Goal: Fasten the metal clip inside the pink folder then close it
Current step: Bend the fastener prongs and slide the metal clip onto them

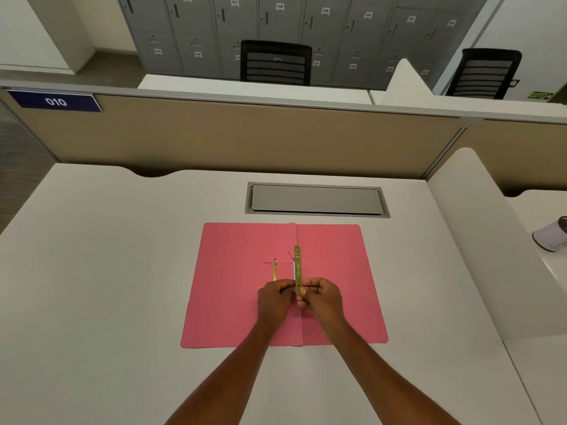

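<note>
The pink folder (239, 286) lies open and flat on the white table (107, 271). Over its centre fold, the right hand (322, 297) pinches the gold metal clip bar (297, 265) upright; just left, the left hand (274, 299) closes its grip on a gold prong (275, 270).

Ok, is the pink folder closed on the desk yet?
No, the pink paper folder lies spread open flat on the white desk, with both hands holding the gold metal clip bar over its centre crease.

folder (239, 289): pink | clip bar (297, 265): gold | desk (122, 271): white | sign (55, 101): navy
</note>
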The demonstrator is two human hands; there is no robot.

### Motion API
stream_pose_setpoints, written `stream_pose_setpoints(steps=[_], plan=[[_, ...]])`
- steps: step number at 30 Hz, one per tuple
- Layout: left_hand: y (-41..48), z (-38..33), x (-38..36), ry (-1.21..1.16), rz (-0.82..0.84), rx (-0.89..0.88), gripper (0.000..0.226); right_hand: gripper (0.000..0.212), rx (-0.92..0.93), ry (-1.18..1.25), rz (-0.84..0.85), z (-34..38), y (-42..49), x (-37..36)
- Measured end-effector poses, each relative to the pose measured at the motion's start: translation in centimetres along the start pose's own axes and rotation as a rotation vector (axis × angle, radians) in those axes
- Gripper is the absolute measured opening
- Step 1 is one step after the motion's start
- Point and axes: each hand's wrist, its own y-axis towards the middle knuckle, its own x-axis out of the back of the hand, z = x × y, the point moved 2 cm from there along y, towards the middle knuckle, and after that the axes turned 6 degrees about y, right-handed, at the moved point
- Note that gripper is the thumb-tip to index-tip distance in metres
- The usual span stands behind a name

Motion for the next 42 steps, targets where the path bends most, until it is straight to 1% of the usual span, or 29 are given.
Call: stream_pose_setpoints(steps=[8, 14, 19, 25, 32, 35, 38, 42], plan=[[0.1, 0.1, 0.1, -0.004, 0.009, 0.011, 0.023, 0.016, -0.002, -0.004, -0.034, -0.1, -0.1, -0.1], [-0.1, 0.1, 0.0, -0.031, 0.016, 0.015, 0.025, 0.017, 0.004, -0.069, -0.049, 0.4, -0.1, -0.6], [-0.2, 0.1, 0.3, -0.023, 0.017, 0.02, 0.023, 0.018, -0.018, -0.124, -0.106, 0.4, 0.0, -0.7], [-0.3, 0.1, 0.6, -0.053, 0.034, 0.05, 0.023, 0.014, -0.054, -0.082, -0.114, -0.4, 0.0, -1.1], [0.2, -0.3, 0.9, -0.141, 0.067, 0.138, 0.031, 0.017, -0.037, -0.078, -0.147, -0.8, -0.1, -2.0], [0.9, -0.5, 1.3, -0.237, 0.046, 0.187, 0.033, 0.017, -0.025, -0.113, -0.155, -0.8, -0.2, -2.0], [2.0, -1.4, 2.2, -0.318, 0.023, 0.198, 0.04, 0.016, -0.029, -0.107, -0.163, -0.7, -0.1, -2.0], [3.3, -2.7, 2.7, -0.374, 0.111, 0.201, 0.053, 0.016, -0.039, -0.092, -0.175, -0.8, -0.1, -2.0]])
